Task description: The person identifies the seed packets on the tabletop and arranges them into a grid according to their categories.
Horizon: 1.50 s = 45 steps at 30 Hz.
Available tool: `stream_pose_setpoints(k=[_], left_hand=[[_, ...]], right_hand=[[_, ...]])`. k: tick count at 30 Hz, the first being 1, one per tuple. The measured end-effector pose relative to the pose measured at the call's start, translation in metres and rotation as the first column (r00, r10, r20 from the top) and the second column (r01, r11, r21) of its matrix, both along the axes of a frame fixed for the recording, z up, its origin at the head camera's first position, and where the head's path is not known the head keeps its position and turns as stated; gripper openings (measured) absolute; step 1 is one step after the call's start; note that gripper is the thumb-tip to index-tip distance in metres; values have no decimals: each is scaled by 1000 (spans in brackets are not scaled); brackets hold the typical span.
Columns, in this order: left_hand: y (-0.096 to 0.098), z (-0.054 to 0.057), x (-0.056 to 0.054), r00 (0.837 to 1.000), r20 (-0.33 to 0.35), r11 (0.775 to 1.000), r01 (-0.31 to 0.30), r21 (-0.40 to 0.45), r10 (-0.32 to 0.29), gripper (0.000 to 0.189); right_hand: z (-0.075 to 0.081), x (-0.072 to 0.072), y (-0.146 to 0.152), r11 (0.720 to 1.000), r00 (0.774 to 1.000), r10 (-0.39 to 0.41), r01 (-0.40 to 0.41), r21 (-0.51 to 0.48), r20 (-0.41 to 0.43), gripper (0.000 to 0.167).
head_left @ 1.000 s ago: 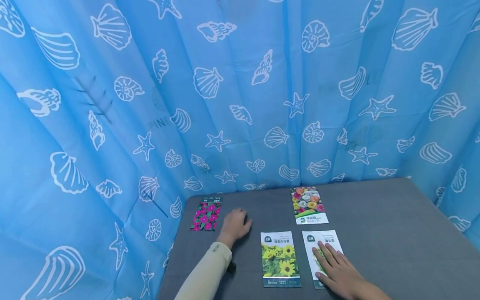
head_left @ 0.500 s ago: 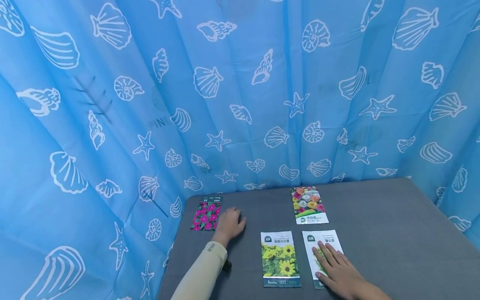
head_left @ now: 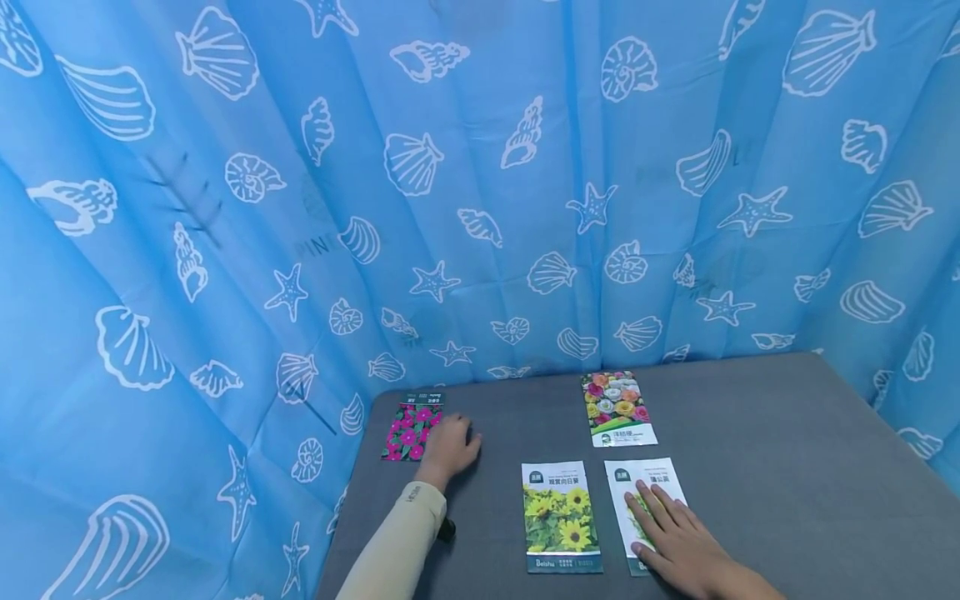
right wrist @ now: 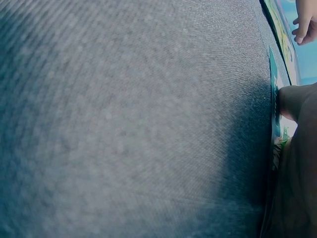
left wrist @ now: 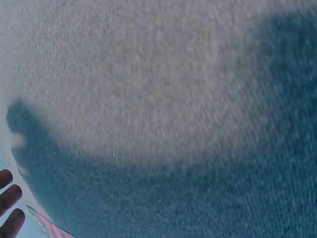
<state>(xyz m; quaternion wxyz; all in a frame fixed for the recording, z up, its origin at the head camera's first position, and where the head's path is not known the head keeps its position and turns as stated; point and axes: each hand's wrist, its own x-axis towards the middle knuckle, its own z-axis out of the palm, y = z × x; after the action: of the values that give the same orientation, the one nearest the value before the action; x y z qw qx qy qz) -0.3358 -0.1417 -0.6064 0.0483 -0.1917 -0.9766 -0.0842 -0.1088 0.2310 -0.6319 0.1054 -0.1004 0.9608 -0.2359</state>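
My left hand (head_left: 448,447) hovers over the right edge of a seed packet with pink flowers (head_left: 408,433), hiding part of it. In the left wrist view its fingertips (left wrist: 11,198) are apart with nothing between them, and a corner of that packet shows below. My right hand (head_left: 678,542) rests flat, fingers spread, on a white seed packet with Chinese lettering (head_left: 615,492), covering much of its picture. Left of it lies a yellow sunflower seed packet (head_left: 561,517). Behind these two is a seed packet with multicoloured roselike blooms (head_left: 617,408).
All the packets lie on a grey cloth-covered table (head_left: 787,467). A blue curtain (head_left: 480,208) with white shell prints hangs behind and along the left side. A small dark object (head_left: 447,531) sits at the left wrist.
My left hand has moved left, from beside the pink-flower seed packet to over its right edge. The right hand and the other packets have stayed put.
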Motion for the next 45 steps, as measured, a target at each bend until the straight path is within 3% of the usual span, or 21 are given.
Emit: stream_pose_setpoints(k=[11,17,29,37,45], left_hand=[[-14,-3,-8,1000,-19,1000,-21,23,21,40],[-20,-2,-10,998,11,998,-55,25,55,43],[-36,-4,-14,996,-23,996,-87,20,87,48],[-46,-6,-17,991,41,992,-128,15,128,52],[-53,7,-15,982,114,989,-149,-18,150,47]], right_hand=[[4,-1,0,1000,1000,-11,10,24,10,81],[5,-2,1,999,1000,-6,5,32,27,82],[4,-2,1,1000,1000,10,-10,0,7,79],[-1,-1,2,1000,1000,14,-14,7,-17,79],[-4,-1,2,1000,1000,13,-13,4,-24,79]])
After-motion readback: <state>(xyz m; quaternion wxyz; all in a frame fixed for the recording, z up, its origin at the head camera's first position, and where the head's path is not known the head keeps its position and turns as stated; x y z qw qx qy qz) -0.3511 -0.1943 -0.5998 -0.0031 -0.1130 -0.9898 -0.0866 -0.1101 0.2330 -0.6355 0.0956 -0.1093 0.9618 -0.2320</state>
